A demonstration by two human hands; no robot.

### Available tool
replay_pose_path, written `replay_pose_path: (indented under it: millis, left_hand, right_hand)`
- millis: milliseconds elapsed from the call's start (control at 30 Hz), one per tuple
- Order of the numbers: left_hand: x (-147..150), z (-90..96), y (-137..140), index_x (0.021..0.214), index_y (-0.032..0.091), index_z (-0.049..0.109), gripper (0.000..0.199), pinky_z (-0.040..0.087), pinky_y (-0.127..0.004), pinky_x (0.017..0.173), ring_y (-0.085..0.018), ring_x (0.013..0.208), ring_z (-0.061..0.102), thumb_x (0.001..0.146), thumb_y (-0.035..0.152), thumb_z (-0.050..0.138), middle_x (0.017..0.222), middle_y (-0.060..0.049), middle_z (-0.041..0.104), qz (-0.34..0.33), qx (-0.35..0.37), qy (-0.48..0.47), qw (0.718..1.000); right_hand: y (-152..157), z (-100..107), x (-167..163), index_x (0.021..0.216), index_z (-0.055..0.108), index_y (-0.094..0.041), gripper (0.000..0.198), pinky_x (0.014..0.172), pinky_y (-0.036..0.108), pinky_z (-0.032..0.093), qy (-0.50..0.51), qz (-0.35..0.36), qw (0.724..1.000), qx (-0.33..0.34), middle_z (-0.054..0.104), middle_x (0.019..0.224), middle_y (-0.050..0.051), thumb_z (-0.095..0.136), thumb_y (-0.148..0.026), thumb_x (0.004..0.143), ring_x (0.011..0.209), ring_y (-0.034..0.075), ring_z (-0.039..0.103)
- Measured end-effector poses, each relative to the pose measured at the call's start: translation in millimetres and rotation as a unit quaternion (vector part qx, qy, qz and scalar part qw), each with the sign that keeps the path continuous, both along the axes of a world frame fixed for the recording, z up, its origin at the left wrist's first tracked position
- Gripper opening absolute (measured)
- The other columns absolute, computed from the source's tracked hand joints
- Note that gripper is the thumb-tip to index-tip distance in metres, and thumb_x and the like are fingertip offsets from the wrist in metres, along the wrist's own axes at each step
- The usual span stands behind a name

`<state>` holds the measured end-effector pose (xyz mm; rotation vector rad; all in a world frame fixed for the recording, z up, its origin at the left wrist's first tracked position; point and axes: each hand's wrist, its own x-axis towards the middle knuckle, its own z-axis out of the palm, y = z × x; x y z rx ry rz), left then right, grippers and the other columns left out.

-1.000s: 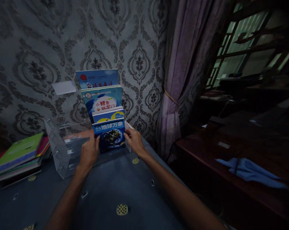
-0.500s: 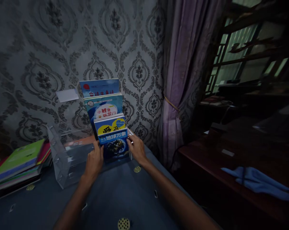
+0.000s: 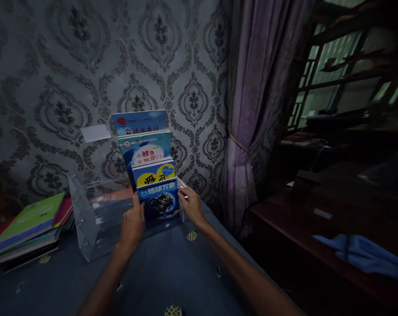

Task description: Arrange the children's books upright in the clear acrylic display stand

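Note:
A blue book with a globe on its cover (image 3: 161, 204) stands upright at the front of a clear stepped rack (image 3: 83, 219). My left hand (image 3: 133, 221) closes on its left edge, thumb toward the cover. On the opposite edge, my right hand (image 3: 190, 204) grips near the upper corner, beside a white side piece (image 3: 182, 213). Behind rise a yellow and blue book (image 3: 154, 174), a teal book with red lettering (image 3: 146, 142) and a taller blue book (image 3: 139, 119), each higher than the one in front. The rack's left part holds no upright books.
Left of the rack lies a pile of colourful books (image 3: 30, 224) on the blue patterned cloth (image 3: 153, 272). A patterned wall (image 3: 192, 101) stands behind, with a tied purple curtain (image 3: 241, 145) to its right. Beyond is a dark red surface with a blue cloth (image 3: 363, 254).
The whole scene sits slightly further right and lower as my head has turned a little. Both hands remain at the sides of the globe book.

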<state>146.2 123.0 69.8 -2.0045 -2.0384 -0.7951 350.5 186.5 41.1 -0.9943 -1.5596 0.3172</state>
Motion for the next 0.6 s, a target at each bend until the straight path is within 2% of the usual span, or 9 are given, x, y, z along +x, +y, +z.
replay_pose_path:
  millis: [300, 467, 600]
  left_hand:
    - [1.8, 0.7, 0.0, 0.131, 0.01, 0.04, 0.031, 0.038, -0.028, 0.055, -0.028, 0.075, 0.073, 0.103, 0.02, 0.04, 0.082, -0.012, 0.074, -0.001, -0.012, -0.009, 1.0]
    - [0.6, -0.9, -0.2, 0.138, 0.011, 0.035, 0.037, 0.04, -0.028, 0.056, -0.028, 0.074, 0.073, 0.103, 0.021, 0.036, 0.081, -0.011, 0.074, -0.013, -0.016, -0.039, 0.999]
    - [-3.2, -7.2, 0.7, 0.142, 0.012, 0.031, 0.042, 0.044, -0.028, 0.059, -0.028, 0.079, 0.074, 0.102, 0.023, 0.037, 0.088, -0.012, 0.075, -0.037, -0.012, -0.066, 0.997]
  right_hand:
    - [4.0, -3.4, 2.2, 0.107, 0.077, -0.024, 0.031, 0.079, 0.035, 0.055, 0.008, 0.018, 1.0, -0.017, 0.072, 0.106, 0.008, 0.053, -0.021, 0.088, 0.096, 0.024, 0.067]
    - [8.6, -5.7, 4.3, 0.105, 0.077, -0.023, 0.03, 0.077, 0.035, 0.056, 0.012, 0.013, 1.0, -0.021, 0.072, 0.106, 0.009, 0.053, -0.024, 0.087, 0.096, 0.024, 0.068]
    - [9.4, -4.7, 5.8, 0.103, 0.078, -0.023, 0.029, 0.077, 0.034, 0.056, 0.011, 0.012, 1.0, -0.015, 0.074, 0.105, 0.009, 0.054, -0.024, 0.087, 0.097, 0.024, 0.068]
